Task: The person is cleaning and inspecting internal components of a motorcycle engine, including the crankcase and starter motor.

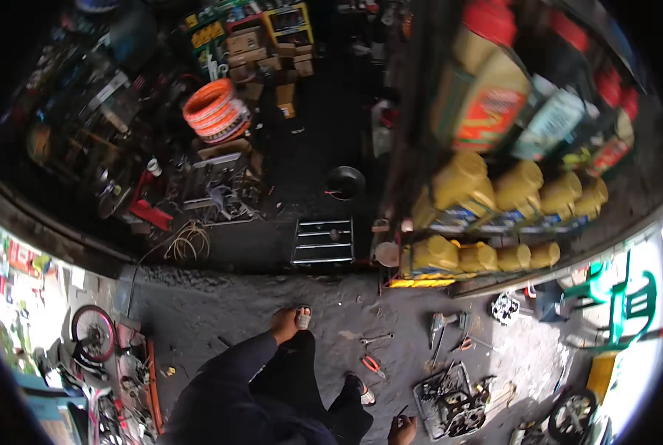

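My left hand point(283, 326) hangs above the dark pavement beside my sandaled foot point(302, 317); its finger shape is too small to make out. My right hand point(402, 430), at the lower edge, is closed on a thin dark tool point(401, 412). To the right on the ground lie red-handled pliers point(371, 366), a wrench point(377, 338), an air tool point(439, 330) and a black tray with greasy engine parts point(435, 400).
A raised doorway holds a metal grate point(322, 251), a coiled hose point(190, 245) and orange tires point(209, 111). Shelves of yellow oil jugs point(461, 189) stand right. Bicycles point(94, 334) line the left; green chairs point(632, 311) and a wheel point(572, 415) sit right.
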Tool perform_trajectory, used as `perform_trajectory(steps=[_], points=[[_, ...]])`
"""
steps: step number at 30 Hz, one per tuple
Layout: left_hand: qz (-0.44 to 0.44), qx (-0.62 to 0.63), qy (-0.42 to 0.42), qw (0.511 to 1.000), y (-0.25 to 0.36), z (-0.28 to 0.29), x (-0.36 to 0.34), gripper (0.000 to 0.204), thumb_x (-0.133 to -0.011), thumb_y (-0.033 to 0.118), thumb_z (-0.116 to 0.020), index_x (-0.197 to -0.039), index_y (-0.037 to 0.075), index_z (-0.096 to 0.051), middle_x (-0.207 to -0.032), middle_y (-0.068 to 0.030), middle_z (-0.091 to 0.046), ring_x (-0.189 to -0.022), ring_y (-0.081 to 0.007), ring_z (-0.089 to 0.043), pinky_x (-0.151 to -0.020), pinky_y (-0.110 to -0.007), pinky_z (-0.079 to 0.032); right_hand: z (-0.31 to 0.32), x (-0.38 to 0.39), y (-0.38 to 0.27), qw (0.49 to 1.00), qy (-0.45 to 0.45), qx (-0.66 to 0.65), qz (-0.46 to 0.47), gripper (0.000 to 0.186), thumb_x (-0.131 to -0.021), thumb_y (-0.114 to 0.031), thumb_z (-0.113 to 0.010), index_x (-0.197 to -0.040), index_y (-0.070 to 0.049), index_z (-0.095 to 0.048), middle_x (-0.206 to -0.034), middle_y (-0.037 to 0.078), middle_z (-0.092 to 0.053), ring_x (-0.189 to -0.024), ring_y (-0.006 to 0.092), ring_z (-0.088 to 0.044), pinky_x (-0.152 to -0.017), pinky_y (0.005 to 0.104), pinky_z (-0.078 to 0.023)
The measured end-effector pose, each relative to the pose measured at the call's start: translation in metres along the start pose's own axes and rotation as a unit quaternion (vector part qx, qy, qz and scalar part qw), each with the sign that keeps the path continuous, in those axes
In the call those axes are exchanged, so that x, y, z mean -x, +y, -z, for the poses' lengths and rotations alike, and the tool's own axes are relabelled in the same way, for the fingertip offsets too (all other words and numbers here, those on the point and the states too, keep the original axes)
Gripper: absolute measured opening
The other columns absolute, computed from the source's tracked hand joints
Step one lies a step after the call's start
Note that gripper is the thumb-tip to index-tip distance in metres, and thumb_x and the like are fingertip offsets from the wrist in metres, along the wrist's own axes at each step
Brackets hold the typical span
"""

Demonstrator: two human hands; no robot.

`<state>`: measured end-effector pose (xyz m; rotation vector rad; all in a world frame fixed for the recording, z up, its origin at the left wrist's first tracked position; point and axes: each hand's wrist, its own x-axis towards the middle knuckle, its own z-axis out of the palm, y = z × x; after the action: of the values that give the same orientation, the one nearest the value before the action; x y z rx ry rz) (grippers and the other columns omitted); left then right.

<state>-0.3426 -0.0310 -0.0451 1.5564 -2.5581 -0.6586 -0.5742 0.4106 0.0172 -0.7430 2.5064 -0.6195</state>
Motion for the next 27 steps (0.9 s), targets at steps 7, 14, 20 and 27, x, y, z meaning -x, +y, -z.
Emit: perform_trajectory(steps=[7,14,20,27], points=[[0.081,0.211,0.068,0.972,-0.099,0.053,-0.019,0.016,-0.078,0.017,-0.064,-0.090,0.012,-0.074,-0.104,-0.0195,-0.067,-0.101,-0.0350,-0.058,-0.096,-0.057,-0.035,-0.065,-0.147,-0.311,0.878,-0.125,0.080,0.454,0.017,-0.067,-0.019,-0.079,-0.082,-0.011,-0.072,-0.121,0.013,-0.055,-0.106,0.0357,-0.053,-0.085,0.0465,-0.046],[0.145,0.506,-0.035,0.850,-0.123,0.227,-0.073,0.020,-0.081,0.003,-0.073,-0.100,0.004,-0.073,-0.091,-0.0082,-0.071,-0.083,-0.0122,-0.066,-0.076,-0.029,-0.052,-0.156,-0.196,-0.552,0.767,-0.248,0.086,0.586,0.015,-0.074,-0.018,-0.075,-0.085,-0.009,-0.071,-0.126,0.013,-0.054,-0.103,0.0330,-0.059,-0.087,0.0426,-0.050],[0.099,0.564,0.042,0.818,-0.180,0.280,-0.116,0.028,-0.079,0.002,-0.073,-0.107,0.000,-0.069,-0.087,-0.0060,-0.071,-0.084,-0.0121,-0.065,-0.074,-0.028,-0.052,-0.199,-0.240,-0.635,0.769,-0.278,0.058,0.573,0.016,-0.078,-0.017,-0.073,-0.088,-0.005,-0.071,-0.121,0.012,-0.059,-0.100,0.0291,-0.063,-0.086,0.0432,-0.050],[0.316,0.394,0.157,0.849,-0.312,0.265,-0.153,0.039,-0.075,0.019,-0.081,-0.107,0.000,-0.069,-0.075,-0.0066,-0.069,-0.067,-0.0128,-0.064,-0.064,-0.029,-0.052,-0.237,-0.363,-0.624,0.859,-0.178,0.078,0.474,0.015,-0.071,-0.013,-0.078,-0.077,-0.003,-0.069,-0.123,0.017,-0.056,-0.118,0.0373,-0.052,-0.099,0.0437,-0.043]])
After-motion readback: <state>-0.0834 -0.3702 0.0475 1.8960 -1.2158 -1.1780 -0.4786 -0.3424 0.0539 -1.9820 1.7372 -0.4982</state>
